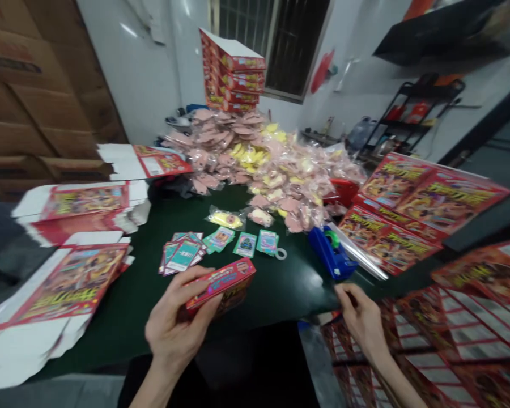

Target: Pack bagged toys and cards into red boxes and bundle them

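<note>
My left hand (176, 317) grips a small red printed cardboard box (233, 277) by its sides, held tilted over the near part of the table. Just in front of a blue tape dispenser (334, 255), my right hand (361, 314) is closed in a pinch; whatever its fingertips hold is too small to make out. A green tape roll (332, 237) sits in the dispenser. Beyond the box lie several small piles of cards, among them a red-edged pile (182, 254) and a green-edged pile (245, 245). A pale ring (281, 254) rests beside the cards.
Bagged pink and yellow pieces (255, 153) heap up at the back, below stacked red boxes (238, 79). Flat unfolded cartons (68, 283) lie at the left. More red boxes (391, 238) stand at the right, with others (450, 340) lower down. A dark green tabletop (276, 294) lies between.
</note>
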A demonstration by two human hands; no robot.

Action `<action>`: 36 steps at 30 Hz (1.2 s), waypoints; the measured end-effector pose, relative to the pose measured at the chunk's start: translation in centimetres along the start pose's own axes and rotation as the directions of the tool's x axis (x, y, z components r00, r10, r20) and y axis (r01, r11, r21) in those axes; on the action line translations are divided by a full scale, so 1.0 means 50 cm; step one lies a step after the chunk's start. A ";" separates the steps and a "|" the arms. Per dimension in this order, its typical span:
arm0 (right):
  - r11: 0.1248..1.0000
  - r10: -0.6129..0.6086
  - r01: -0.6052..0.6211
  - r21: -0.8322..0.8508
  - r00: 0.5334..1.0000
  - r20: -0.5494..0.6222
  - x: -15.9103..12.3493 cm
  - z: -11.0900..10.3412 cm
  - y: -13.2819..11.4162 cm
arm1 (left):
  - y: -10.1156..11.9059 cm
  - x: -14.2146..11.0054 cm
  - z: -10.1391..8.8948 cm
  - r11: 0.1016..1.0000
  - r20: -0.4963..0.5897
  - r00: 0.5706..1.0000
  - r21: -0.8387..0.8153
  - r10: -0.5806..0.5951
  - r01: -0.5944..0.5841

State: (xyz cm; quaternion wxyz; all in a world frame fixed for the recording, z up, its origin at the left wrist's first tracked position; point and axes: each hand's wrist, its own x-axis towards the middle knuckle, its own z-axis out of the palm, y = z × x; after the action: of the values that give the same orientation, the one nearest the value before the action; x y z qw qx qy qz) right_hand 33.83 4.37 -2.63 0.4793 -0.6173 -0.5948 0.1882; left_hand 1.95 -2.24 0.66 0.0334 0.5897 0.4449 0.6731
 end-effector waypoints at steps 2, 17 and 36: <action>0.992 -0.019 -0.010 0.124 0.973 0.231 -0.045 0.021 -0.089 | 0.006 0.002 0.001 1.000 -0.023 1.000 0.019 0.000 0.000; 0.551 -0.024 -0.481 0.682 0.808 0.589 -0.144 0.184 -0.339 | 0.026 -0.006 -0.003 0.999 0.031 0.999 0.037 0.031 -0.032; 0.570 0.070 -0.543 0.617 0.780 0.621 -0.148 0.178 -0.363 | 0.032 0.024 -0.028 0.964 0.364 0.921 0.162 0.141 -0.212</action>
State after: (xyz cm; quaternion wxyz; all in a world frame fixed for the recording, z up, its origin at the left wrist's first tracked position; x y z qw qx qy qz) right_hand 15.00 -2.13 5.50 0.4677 -0.3713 -0.4407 0.6702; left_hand 1.22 -3.29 2.72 -0.0082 0.7379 0.4413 0.5106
